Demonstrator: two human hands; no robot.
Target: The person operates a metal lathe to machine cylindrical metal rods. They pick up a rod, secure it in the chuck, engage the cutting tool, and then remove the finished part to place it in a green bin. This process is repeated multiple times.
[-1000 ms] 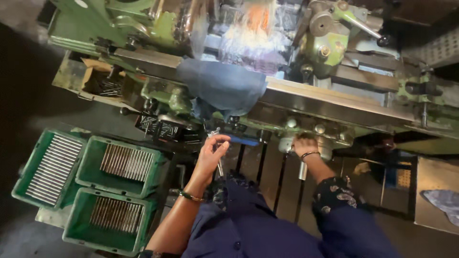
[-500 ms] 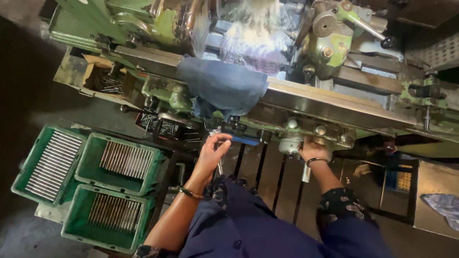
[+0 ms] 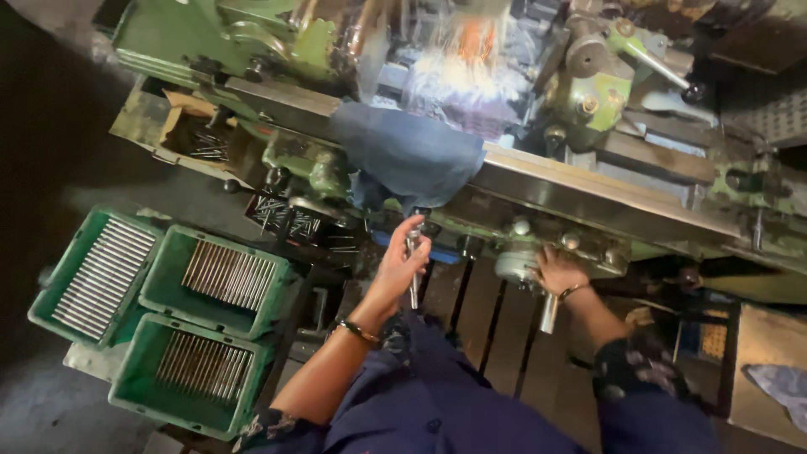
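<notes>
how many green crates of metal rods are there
3: one far left, one right beside it, one below them nearest the camera. Others may be out of view.

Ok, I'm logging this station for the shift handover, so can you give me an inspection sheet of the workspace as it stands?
Surface: green lathe bed, worn and oily, with a blue cloth draped over its front.
Job's things: metal lever handle on the machine front; round handwheel beside it.
Clutter: loose metal rods in an open tray at the machine's left end.
Hands: left hand wrapped around the lever handle; right hand resting on the handwheel.
Cables: nothing seen.
Surroundings: three green crates of stacked metal rods on the floor to the left; a grey rag at the far right; slatted wooden footboard underfoot.
</notes>
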